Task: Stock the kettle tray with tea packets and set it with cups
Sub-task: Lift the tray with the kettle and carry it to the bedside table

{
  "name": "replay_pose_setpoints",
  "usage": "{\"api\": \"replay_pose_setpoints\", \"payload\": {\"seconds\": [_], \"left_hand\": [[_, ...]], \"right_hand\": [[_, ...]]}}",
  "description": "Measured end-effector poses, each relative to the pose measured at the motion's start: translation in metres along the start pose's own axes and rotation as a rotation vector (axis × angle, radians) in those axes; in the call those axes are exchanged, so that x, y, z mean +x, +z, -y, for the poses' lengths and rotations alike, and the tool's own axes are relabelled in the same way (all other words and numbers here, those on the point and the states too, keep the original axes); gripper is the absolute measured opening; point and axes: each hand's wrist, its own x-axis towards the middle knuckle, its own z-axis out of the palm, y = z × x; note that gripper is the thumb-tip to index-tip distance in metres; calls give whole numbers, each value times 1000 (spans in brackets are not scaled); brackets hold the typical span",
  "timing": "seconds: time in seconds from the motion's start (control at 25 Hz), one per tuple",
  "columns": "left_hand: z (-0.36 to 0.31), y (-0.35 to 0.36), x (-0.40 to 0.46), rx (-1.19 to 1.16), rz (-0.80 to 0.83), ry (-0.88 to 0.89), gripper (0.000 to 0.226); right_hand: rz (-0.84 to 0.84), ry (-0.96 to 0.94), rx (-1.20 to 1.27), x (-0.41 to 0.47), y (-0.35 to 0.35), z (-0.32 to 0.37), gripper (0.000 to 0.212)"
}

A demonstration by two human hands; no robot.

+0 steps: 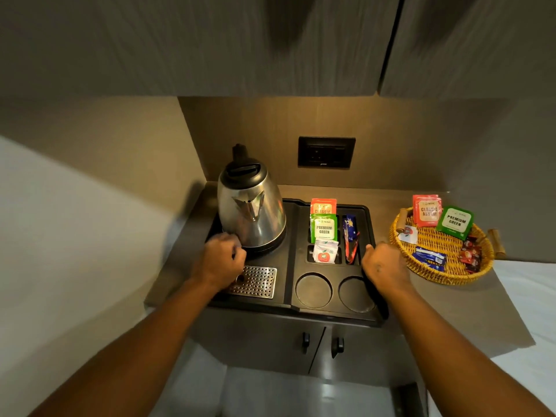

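A black kettle tray (290,266) sits on the counter with a steel kettle (251,206) at its back left. Its slots hold a red Classic tea packet (323,206), a green Premium Green packet (324,228), a white sachet (324,251) and blue and red stick sachets (350,233). Two round cup recesses (313,289) at the front hold nothing. My left hand (221,261) is curled at the tray's left side by the kettle base. My right hand (383,267) grips the tray's right rim. No cups are in view.
A wicker basket (433,245) on the right holds more red and green tea packets and several sachets. A wall socket (326,152) is behind the tray. Cabinet doors with black handles (337,346) lie below the counter; overhead cabinets hang above.
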Motion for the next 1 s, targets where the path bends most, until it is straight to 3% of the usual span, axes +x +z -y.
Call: {"api": "replay_pose_setpoints", "payload": {"seconds": [0.2, 0.24, 0.36, 0.44, 0.88, 1.0], "left_hand": [[53, -9, 26, 183, 12, -228, 26], [61, -6, 32, 218, 55, -291, 32], [66, 7, 51, 336, 419, -508, 62], [65, 12, 57, 294, 433, -540, 66], [58, -27, 59, 258, 261, -442, 44], [51, -65, 84, 443, 337, -303, 35]], "right_hand": [[-30, 18, -6, 1, 6, -1, 46], [-30, 28, -11, 1, 6, 0, 46], [-29, 65, -12, 4, 5, 3, 46], [-49, 95, -2, 6, 5, 6, 45], [-65, 123, -24, 1, -28, 39, 41], [-104, 92, 6, -9, -50, 52, 29]]}}
